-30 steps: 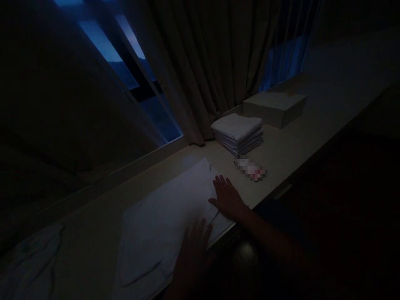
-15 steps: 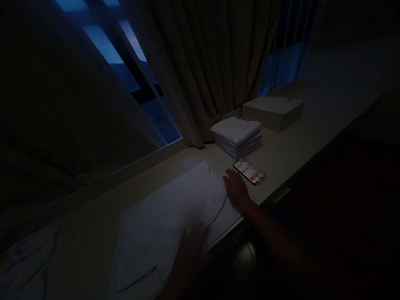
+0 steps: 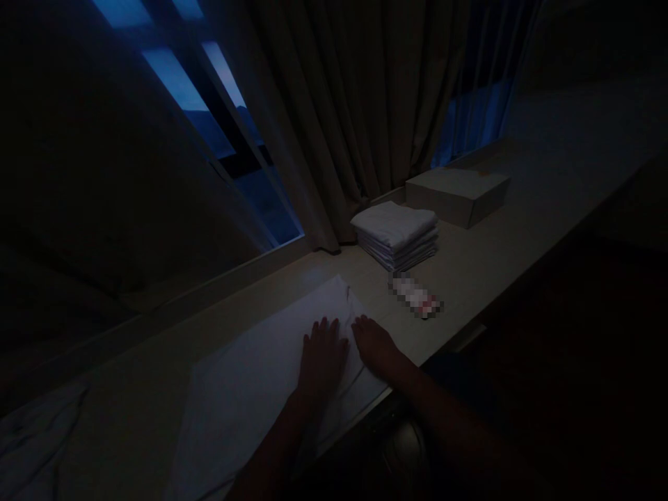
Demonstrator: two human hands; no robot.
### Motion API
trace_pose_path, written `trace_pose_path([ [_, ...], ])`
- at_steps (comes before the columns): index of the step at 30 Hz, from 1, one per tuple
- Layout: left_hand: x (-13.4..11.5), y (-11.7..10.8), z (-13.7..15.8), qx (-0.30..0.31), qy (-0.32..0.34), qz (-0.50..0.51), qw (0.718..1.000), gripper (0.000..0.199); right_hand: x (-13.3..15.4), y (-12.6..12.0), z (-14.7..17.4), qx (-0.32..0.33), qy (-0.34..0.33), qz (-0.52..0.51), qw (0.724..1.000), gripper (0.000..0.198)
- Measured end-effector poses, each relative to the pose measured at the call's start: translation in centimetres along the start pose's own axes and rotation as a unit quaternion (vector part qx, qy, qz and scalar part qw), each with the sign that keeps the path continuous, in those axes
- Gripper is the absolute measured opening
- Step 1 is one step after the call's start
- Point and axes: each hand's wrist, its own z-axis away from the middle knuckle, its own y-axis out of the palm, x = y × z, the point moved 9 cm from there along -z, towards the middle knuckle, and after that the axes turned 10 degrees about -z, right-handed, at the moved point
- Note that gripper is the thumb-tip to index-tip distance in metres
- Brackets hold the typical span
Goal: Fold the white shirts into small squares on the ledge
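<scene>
Dusk light filters blue through the window [image 3: 177,76] beyond both hands, a heavy curtain [image 3: 334,104] hanging beside it, and the long worktop [image 3: 501,257] runs away to the right under deep shadow. Now to the white cloth [image 3: 250,369], lying flat on the worktop directly beneath the left hand [image 3: 322,358]. That hand is spread, palm down, fingers pointing away from the body, pressing on the fabric and grasping nothing that shows. Just to its right comes the right hand [image 3: 376,348], fingers curled and bunched at the cloth's right-hand end; whether they pinch the fabric or merely rest on it, the gloom won't let me make out.

Here's the relation that matters: the cloth's long axis follows the worktop, slanting from close in on the left to farther off on the right. Most of its length stretches left of the left hand, only a short stretch reaches right of it, and the right hand is the nearer one to that right-hand end. The two hands sit side by side, a narrow gap between them.

Past the right hand's fingertips, a small pixelated item [image 3: 416,296]; beyond that, a neat stack of folded cloths [image 3: 394,233], and farther off still, a pale box [image 3: 454,195]. Well left of the left hand, another cloth [image 3: 42,431] with dark lines lies partly out of view.
</scene>
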Motion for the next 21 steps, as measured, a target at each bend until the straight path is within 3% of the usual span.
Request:
trace_pose_path([
  [3, 2.1, 1.8, -0.6, 0.0, -0.052, -0.015, 0.999, 0.062, -1.1, -1.6, -2.0, -0.031, 0.033, -0.049, 0.998, 0.039],
  [8, 2.7, 3.0, -0.1, -0.03, -0.05, -0.021, 0.998, 0.063, -6.2, -3.1, -7.7, -0.073, 0.214, -0.15, 0.962, 0.034],
  [14, 2.4, 2.4, 0.1, -0.032, -0.056, -0.025, 0.998, 0.063, -9.6, 0.0, -12.9, -0.039, 0.321, -0.167, 0.931, 0.026],
  [21, 2.6, 2.8, 0.3, -0.041, -0.057, -0.024, 0.997, 0.064, -10.7, 2.2, -14.2, -0.023, 0.371, -0.198, 0.907, 0.03],
])
